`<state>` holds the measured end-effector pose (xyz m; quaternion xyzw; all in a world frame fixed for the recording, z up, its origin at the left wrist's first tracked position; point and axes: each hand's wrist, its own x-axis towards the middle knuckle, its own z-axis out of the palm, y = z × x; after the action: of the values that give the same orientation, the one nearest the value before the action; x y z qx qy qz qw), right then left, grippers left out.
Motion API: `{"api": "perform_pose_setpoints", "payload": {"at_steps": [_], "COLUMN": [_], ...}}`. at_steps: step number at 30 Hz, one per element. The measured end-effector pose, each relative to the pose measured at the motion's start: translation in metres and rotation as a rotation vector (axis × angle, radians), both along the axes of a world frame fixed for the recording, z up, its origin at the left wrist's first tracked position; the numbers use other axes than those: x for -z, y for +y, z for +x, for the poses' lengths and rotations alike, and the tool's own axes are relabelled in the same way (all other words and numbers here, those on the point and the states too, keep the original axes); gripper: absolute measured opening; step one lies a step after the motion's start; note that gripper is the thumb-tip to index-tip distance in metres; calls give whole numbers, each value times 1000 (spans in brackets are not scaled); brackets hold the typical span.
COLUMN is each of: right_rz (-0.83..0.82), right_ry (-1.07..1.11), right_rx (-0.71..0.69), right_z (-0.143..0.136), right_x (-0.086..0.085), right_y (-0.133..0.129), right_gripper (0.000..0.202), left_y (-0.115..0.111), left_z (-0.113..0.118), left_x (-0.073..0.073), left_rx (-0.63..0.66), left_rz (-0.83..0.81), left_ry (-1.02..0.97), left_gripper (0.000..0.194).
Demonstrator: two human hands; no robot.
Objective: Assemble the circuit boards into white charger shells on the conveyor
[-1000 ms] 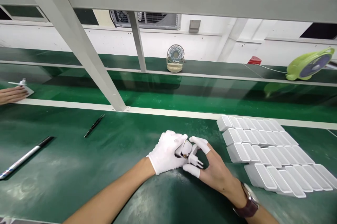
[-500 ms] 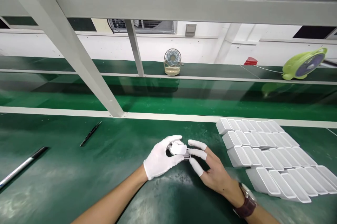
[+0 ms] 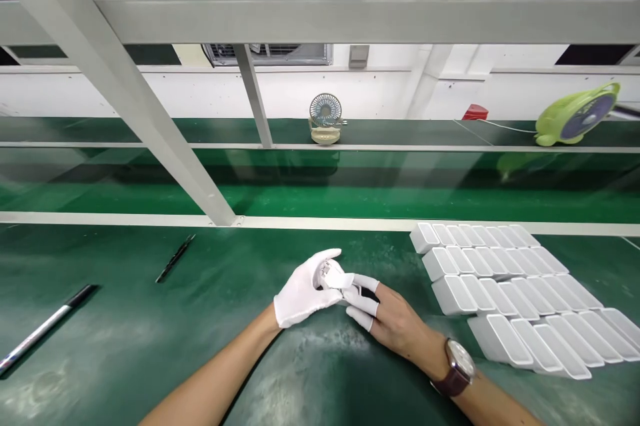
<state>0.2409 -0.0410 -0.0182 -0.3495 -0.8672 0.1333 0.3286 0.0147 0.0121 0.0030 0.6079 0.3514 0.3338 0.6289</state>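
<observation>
Small white plastic part (image 3: pixel 338 279) between the fingers

The white-gloved left hand (image 3: pixel 303 289) clamps it between thumb and fingers. The right hand (image 3: pixel 383 313), white-capped fingertips slightly apart, meets its right side; whether these grip, I cannot tell.

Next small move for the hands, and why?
Probably turn the white part slightly with the right hand: its covered fingertips are at the part's edge, the left hand cups it, and much of its surface is hidden.
</observation>
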Motion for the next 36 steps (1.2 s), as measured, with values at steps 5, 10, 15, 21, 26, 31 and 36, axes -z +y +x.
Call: {"api": "perform_pose_setpoints", "payload": {"at_steps": [5,10,15,21,26,31,36], "right_rz": [79,199,97,18,-30,-23,-156], "right_ry": [53,161,176,33,129,125,183], "right_rx": [37,77,58,48,92,94,71], "right_z": [-6,-13,-22,-25,-22,-21,-24], "right_x": [6,-17,-23,4,9,7,5], "right_y": [0,4,9,9,8,10,10], "right_gripper": [45,47,40,36,48,47,38], "left_y": [1,6,3,-6,-6,-4,-4], "left_z": [-2,-8,-11,-3,-3,-2,1], "left_x": [-4,9,8,-4,-5,-3,-3], "left_rx": [-5,-148,-214,-168,-191,-174,-186], "left_rz": [-37,9,72,68,76,54,78], "left_ry": [-134,-301,-223,-21,31,-32,38], "left_gripper": [64,60,63,55,49,52,51]}}
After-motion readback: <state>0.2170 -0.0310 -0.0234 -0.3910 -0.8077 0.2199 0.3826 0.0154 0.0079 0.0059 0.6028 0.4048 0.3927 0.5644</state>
